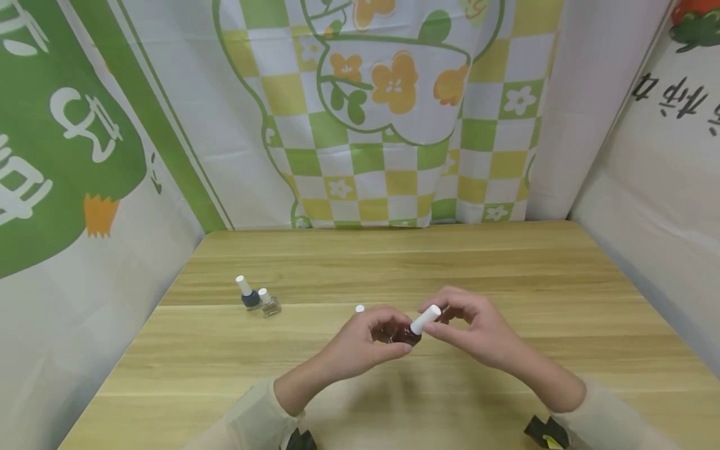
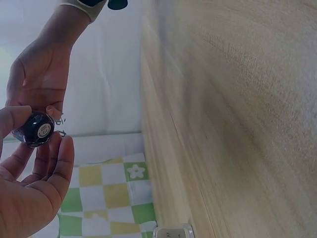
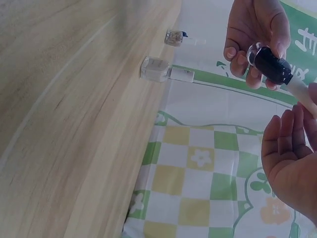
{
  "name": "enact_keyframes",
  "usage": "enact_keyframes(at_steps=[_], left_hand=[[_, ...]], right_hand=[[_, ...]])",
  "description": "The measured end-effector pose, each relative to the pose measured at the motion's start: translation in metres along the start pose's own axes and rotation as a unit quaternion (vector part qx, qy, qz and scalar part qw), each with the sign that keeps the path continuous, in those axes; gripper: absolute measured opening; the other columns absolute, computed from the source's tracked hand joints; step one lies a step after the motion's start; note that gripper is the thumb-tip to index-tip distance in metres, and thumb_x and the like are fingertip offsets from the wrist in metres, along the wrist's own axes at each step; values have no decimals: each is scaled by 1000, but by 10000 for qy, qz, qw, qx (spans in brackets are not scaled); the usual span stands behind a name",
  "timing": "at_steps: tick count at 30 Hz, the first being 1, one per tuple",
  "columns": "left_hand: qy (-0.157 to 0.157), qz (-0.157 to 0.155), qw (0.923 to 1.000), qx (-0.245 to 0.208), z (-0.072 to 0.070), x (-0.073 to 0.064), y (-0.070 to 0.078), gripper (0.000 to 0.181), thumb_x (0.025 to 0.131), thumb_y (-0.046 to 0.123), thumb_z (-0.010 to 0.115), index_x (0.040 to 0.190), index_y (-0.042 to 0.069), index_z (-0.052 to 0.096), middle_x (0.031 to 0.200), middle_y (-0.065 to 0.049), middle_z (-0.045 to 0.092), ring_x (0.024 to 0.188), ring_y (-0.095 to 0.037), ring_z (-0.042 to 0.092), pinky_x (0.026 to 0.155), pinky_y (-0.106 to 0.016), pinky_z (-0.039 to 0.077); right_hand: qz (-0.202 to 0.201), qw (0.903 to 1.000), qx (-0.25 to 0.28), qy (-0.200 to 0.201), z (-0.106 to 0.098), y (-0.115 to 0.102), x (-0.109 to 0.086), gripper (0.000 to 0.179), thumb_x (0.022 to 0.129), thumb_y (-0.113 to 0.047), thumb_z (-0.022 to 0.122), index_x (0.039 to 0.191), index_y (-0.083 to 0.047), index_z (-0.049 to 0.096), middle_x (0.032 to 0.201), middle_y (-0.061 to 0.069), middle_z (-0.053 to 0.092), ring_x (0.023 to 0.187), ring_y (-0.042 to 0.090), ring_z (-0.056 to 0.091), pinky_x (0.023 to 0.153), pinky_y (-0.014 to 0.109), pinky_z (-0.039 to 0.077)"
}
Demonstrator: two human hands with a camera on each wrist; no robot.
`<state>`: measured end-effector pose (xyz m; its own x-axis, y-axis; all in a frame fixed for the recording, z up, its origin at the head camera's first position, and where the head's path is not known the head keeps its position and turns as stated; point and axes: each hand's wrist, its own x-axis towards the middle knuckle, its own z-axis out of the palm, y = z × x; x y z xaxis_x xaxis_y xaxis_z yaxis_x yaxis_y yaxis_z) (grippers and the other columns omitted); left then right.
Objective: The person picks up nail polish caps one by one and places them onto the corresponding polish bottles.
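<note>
Above the table, my left hand point(image 1: 365, 344) grips a dark red nail polish bottle point(image 1: 406, 336) by its glass body, thumb on the near side and fingers behind. Its white cap point(image 1: 425, 319) tilts up toward my right hand point(image 1: 484, 328), whose thumb and fingertips pinch it. In the left wrist view the bottle's round base point(image 2: 37, 130) with a small label faces the camera. The right wrist view shows the bottle point(image 3: 270, 64) lying slantwise between both hands, cap on the glass neck. Behind my left hand a white cap point(image 1: 360, 309) pokes up, its bottle mostly hidden.
At the left of the wooden table point(image 1: 506, 262) stand a dark blue nail polish bottle point(image 1: 250, 297) and a clear one point(image 1: 271, 306), side by side, both white-capped. Another clear bottle point(image 3: 155, 69) stands nearer the hands. Patterned cloth point(image 1: 394, 162) hangs along the table's back edge.
</note>
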<state>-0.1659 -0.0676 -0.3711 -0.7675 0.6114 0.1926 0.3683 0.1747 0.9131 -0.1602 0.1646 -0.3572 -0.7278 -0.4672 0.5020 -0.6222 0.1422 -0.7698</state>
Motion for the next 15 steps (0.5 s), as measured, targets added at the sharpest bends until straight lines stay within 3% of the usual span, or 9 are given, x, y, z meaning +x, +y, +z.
enact_keyframes(at_steps=[9, 15], left_hand=[[49, 85, 9999, 25, 5, 0, -3, 22, 85, 7, 74, 106, 8, 69, 99, 1, 62, 86, -14, 59, 76, -29, 52], [32, 104, 9999, -13, 3, 1, -3, 21, 86, 9, 73, 107, 9, 68, 100, 1, 63, 86, -14, 60, 77, -29, 52]], right_hand=[[573, 9977, -233, 283, 6, -1, -3, 15, 86, -6, 73, 86, -14, 61, 85, 1, 63, 74, 15, 61, 64, 30, 54], [584, 9980, -208, 109, 3, 0, -3, 17, 86, -5, 72, 100, -9, 65, 93, 2, 65, 76, 17, 60, 65, 30, 54]])
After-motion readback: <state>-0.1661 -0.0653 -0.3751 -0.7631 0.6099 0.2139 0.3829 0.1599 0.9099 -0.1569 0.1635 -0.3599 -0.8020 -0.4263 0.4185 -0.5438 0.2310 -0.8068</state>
